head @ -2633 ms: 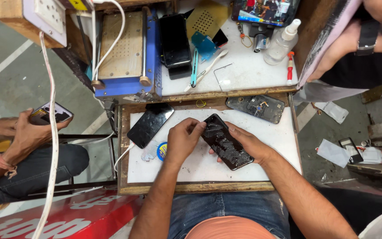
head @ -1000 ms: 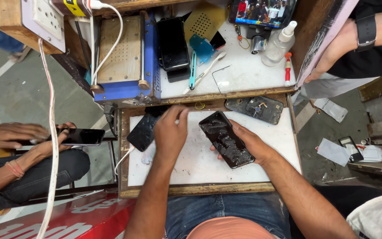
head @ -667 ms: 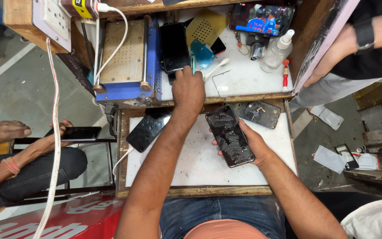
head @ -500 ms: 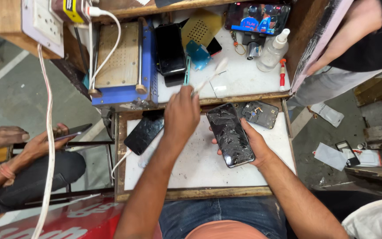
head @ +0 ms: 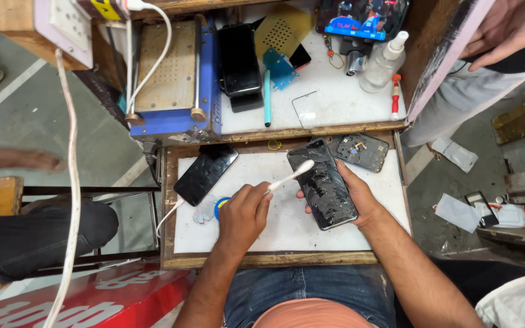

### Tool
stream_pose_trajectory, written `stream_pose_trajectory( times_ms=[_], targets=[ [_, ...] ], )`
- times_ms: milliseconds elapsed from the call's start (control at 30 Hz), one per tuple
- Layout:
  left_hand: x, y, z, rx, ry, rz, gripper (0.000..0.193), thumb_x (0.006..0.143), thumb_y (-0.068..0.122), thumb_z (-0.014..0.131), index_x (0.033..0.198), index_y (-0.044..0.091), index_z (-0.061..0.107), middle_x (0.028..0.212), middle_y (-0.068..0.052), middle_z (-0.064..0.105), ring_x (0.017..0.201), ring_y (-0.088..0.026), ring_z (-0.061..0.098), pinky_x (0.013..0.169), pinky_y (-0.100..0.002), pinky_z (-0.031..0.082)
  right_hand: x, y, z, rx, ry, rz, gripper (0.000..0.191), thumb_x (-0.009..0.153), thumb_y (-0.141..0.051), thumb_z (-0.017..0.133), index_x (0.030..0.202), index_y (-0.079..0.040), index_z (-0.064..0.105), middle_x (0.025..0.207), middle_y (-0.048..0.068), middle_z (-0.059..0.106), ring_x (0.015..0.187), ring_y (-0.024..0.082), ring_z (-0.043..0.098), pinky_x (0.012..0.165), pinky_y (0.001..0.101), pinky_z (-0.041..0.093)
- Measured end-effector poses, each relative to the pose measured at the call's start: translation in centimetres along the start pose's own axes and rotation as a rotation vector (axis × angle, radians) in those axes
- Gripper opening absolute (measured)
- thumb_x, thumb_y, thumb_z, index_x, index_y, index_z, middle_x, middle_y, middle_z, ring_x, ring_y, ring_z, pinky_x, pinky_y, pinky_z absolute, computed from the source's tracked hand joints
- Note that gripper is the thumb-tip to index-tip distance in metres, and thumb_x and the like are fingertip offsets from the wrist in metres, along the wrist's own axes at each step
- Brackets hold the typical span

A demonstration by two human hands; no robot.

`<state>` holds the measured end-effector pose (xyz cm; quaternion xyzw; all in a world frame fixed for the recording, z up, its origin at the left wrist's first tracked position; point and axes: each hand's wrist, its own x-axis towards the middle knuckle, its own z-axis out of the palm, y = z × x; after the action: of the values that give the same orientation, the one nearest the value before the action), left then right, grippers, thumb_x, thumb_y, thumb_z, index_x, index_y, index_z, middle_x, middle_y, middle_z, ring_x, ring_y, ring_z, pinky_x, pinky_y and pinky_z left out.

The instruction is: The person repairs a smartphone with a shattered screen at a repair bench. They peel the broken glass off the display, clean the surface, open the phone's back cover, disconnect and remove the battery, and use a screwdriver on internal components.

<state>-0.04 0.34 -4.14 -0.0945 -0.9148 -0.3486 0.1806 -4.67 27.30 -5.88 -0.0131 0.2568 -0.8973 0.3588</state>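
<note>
Black glass phone (head: 323,185), screen badly cracked: probably fragile, best cradled by its edges, as the right hand (head: 360,197) does; left hand (head: 244,212) pinches a white toothbrush (head: 288,178).

Seen from above in even daylight: a small wooden-framed table (head: 171,243) with a white top, and behind it a raised white shelf (head: 335,100) edged in wood. Grey concrete floor (head: 25,115) with a pale painted line off to the left, along with a metal stool frame (head: 92,193), a wooden block carrying a white socket board (head: 62,24), and a red signboard (head: 92,297) low at the near left. More grey floor (head: 451,182) to the right, strewn with scraps of paper (head: 457,212) and wooden planks (head: 524,121).
</note>
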Motion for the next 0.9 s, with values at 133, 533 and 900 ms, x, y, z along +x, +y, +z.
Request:
stream_pose_trajectory(
  times_ms=[133, 533, 900],
  targets=[
    [-0.3, 0.1, 0.0, -0.011, 0.094, -0.047, 0.022, 0.098, 0.018, 0.067, 0.115, 0.005, 0.073, 0.092, -0.011, 0.071, 0.077, -0.03, 0.071, 0.065, -0.038, 0.057, -0.1, -0.1, 0.2, -0.006, -0.019, 0.018, 0.076, 0.104, -0.056, 0.044, 0.156, -0.002, 0.037, 0.142, 0.028, 0.055, 0.114, 0.04, 0.066, 0.08, 0.0518, 0.064],
    [-0.9, -0.6, -0.9, 0.042, 0.127, -0.092, 0.021, 0.096, 0.018, 0.07, 0.112, 0.005, 0.075, 0.087, -0.012, 0.07, 0.073, -0.032, 0.07, 0.062, -0.04, 0.056, -0.2, 0.2, 0.3, 0.014, -0.035, 0.039, 0.074, 0.105, -0.055, 0.044, 0.156, -0.002, 0.038, 0.141, 0.029, 0.055, 0.111, 0.039, 0.067, 0.078, 0.0519, 0.063],
    [-0.9, 0.6, -0.4, -0.025, 0.037, 0.007, 0.019, 0.097, 0.017, 0.069, 0.11, 0.006, 0.076, 0.088, -0.01, 0.07, 0.073, -0.03, 0.071, 0.064, -0.037, 0.056, -0.1, 0.2, -0.4, 0.01, -0.006, 0.037, 0.074, 0.104, -0.055, 0.044, 0.157, -0.004, 0.037, 0.141, 0.029, 0.055, 0.117, 0.041, 0.065, 0.08, 0.054, 0.063]
  ],
)
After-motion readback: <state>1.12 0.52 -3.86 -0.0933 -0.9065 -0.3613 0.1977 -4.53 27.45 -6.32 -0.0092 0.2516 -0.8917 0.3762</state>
